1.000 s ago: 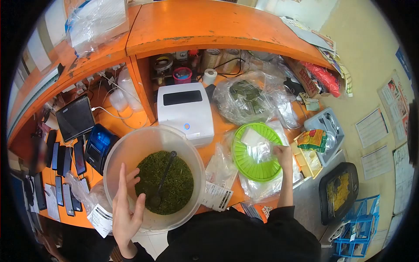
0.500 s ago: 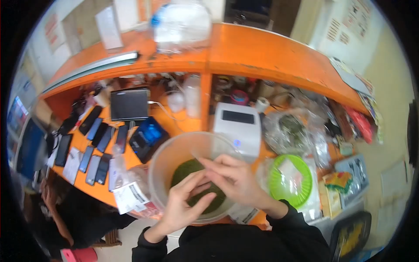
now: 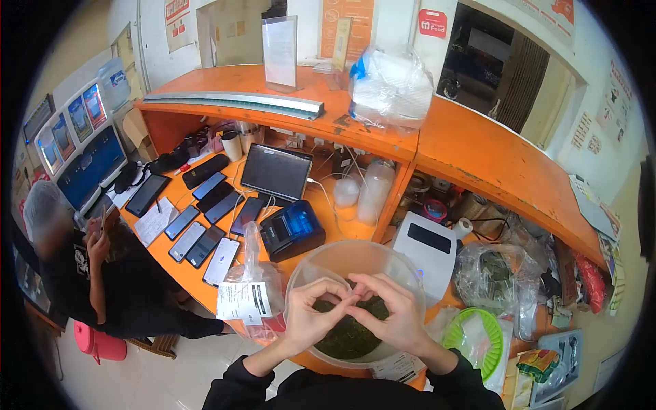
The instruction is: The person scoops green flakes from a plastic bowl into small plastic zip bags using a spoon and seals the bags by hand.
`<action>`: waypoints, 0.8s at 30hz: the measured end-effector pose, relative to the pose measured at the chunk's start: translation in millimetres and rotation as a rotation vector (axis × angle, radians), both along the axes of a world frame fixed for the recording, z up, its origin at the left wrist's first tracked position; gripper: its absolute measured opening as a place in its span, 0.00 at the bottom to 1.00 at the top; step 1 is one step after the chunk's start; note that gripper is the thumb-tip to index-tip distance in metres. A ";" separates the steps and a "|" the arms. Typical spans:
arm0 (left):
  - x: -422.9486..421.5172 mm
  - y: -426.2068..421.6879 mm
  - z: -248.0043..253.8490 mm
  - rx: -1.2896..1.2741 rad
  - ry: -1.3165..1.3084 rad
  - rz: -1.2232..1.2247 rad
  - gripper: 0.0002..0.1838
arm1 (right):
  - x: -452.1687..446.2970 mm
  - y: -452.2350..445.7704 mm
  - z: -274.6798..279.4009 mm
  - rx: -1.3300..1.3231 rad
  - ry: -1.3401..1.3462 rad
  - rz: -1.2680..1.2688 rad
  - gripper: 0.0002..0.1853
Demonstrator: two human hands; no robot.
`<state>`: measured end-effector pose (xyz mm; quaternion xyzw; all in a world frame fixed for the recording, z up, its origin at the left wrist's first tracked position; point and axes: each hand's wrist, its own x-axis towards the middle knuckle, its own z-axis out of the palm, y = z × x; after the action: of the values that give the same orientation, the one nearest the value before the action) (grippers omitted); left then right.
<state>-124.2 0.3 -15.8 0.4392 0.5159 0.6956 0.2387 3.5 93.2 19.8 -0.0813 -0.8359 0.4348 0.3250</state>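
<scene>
Above a large translucent plastic tub, my left hand and my right hand meet with fingertips pinched together. What they hold, if anything, is too small to make out. Finely broken dark green material covers the bottom of the tub. Both hands hover over this green stuff, inside the outline of the rim. To the tub's left stands a clear bag with a printed receipt on it. A white printer-like box sits just behind my right hand.
Several phones, a tablet and a black printer lie on the orange desk to the left. At right are a clear bag of green matter and a lime-green basket. A seated person holds a phone at far left.
My view has swung left, bringing the seated person more fully into sight. My hands, earlier overlapping with the right higher, are now level, fingertip to fingertip over the tub.
</scene>
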 end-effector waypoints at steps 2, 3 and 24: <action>-0.3 -0.3 0.4 -0.024 0.200 0.005 0.02 | -0.8 6.2 -4.1 -0.089 -0.011 0.042 0.20; -0.7 -0.8 0.6 -0.037 0.301 0.008 0.03 | -1.0 11.8 -8.5 -0.113 -0.009 0.086 0.19; 3.0 2.6 13.0 0.014 0.521 0.123 0.11 | -6.5 17.2 -12.1 0.747 -0.063 -0.233 0.16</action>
<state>-121.2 2.8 -2.8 0.5731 0.5808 0.5758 0.0521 -3.0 110.3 7.7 -0.0651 -0.9314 0.0580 0.3535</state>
